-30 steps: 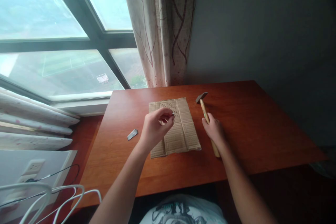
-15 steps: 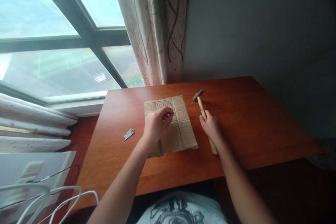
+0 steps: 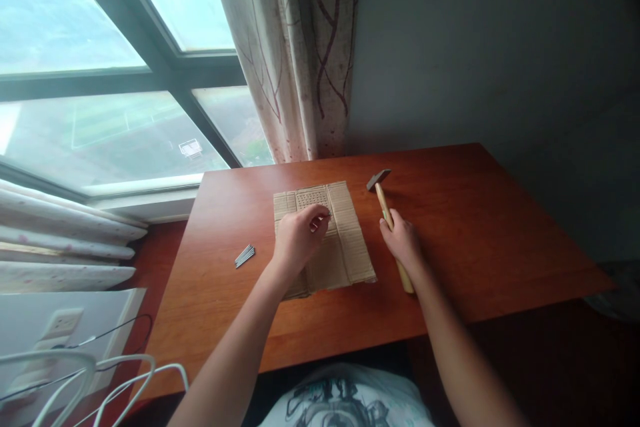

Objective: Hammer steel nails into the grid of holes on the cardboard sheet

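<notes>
Centre of frame: cardboard (image 3: 345,259), matt brown paper stock, ribbed by its corrugation, surface pitted with small holes toward its far edge. Right of it, hammer handle (image 3: 383,201) of pale, smooth wood; hammer head (image 3: 379,179) dark, dull metal. Left of centre, nails (image 3: 245,256), grey metal with slight shine. Desk (image 3: 465,227) reddish wood, smooth, glossy sheen at left. Upper middle, curtain (image 3: 285,47), matt cloth. Upper left, window (image 3: 70,7), smooth glass. Lower left, cables (image 3: 89,355), smooth, plastic-looking.

No legible text, labels or numbers.
</notes>
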Demonstrator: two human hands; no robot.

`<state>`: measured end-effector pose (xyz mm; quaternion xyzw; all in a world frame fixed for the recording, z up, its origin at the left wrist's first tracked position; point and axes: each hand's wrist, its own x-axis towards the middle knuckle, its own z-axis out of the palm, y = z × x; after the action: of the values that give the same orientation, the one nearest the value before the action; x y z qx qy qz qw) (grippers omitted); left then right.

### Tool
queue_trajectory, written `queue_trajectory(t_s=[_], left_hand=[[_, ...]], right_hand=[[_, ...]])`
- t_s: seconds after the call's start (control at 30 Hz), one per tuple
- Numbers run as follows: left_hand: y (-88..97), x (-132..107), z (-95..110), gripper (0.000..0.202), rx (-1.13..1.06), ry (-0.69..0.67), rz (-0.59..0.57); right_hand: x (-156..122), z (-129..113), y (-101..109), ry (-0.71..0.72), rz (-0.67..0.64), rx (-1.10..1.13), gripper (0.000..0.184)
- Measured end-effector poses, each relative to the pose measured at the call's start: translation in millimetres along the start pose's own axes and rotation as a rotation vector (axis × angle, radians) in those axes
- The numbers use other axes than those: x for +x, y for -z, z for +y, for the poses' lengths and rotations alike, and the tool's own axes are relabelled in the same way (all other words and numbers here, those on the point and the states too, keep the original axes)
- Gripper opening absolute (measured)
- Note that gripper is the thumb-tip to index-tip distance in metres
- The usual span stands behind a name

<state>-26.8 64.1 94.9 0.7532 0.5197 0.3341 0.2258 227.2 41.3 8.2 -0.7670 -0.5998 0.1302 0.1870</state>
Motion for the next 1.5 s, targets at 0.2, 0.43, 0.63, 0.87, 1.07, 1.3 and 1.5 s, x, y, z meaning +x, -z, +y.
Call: queue_trajectory(t_s=[0.2, 0.43, 0.63, 0.87, 1.07, 1.3, 1.5], left_hand=[[1.1, -0.9, 0.4, 0.008, 0.004, 0.006, 0.002], [2.6, -0.7, 3.5, 0.008, -0.005, 0.002, 0.001], [-0.7, -1.7, 0.9, 0.008, -0.010, -0.010, 0.009], [-1.7, -2.4, -1.1, 0.008, 0.014, -0.018, 0.009], [-1.0, -2.6, 0.2, 0.008, 0.013, -0.019, 0.012], [-0.9, -3.8, 1.0, 0.009, 0.002, -0.020, 0.018], [-2.4, -5.0, 0.0, 0.010, -0.049, -0.019, 0.002]], right_hand=[[-0.7, -1.8, 1.4, -0.003, -0.001, 0.008, 0.029], [-0.2, -1.2, 1.4, -0.001, -0.011, -0.004, 0.027], [-0.2, -0.9, 1.4, -0.007, -0.014, -0.008, 0.029], [-0.7, -1.7, 1.3, -0.005, -0.010, -0.006, 0.029], [-0.8, -2.4, 1.7, -0.003, -0.016, -0.008, 0.028], [-0.3, -1.0, 1.2, -0.003, -0.015, -0.009, 0.029], [0.1, -0.6, 0.5, 0.008, -0.008, -0.001, 0.030]])
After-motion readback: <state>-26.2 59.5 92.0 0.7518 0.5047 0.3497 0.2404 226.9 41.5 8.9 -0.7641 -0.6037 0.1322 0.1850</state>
